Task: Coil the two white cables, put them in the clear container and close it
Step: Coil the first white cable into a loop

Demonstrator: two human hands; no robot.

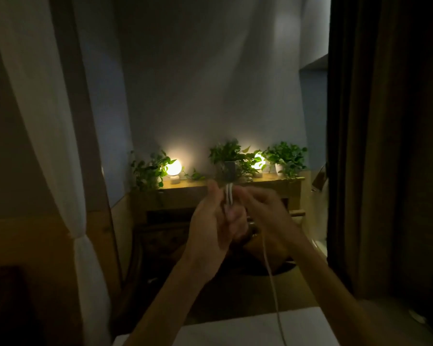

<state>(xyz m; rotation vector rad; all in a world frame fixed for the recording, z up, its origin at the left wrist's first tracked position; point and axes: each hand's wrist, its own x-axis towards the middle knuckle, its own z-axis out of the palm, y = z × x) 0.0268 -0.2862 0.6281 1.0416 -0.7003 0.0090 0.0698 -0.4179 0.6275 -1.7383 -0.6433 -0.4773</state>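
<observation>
At chest height before the head camera, both hands are raised together in a dim room, well above a pale table (248, 328) whose top shows only at the lower edge. No clear container can be made out anywhere in this view. On the wooden shelf (185, 189) at the back stand three leafy plants in pots: one at the left (149, 171), one in the middle (229, 158) and one at the right (286, 158); the pots themselves are small and mostly lost behind leaves. Two round glowing lamps (173, 168) sit between the plants.

The left hand (210, 221) has its grip closed around several loops of a white cable (229, 194), and the bundle stands upright out of the top of the fist. The right hand (263, 211) is just beside it, fingers curled toward the loops; motion blur keeps me from telling whether its grip is pinching the cable or only touching it. A free length of the same cable hangs down from under the hands, runs across the right forearm and leaves the picture at the bottom, over the table.

Only one white cable can be told here. A white curtain (43, 121) fills the left side and a dark curtain (385, 146) the right, and the space under the shelf is too dark to read.
</observation>
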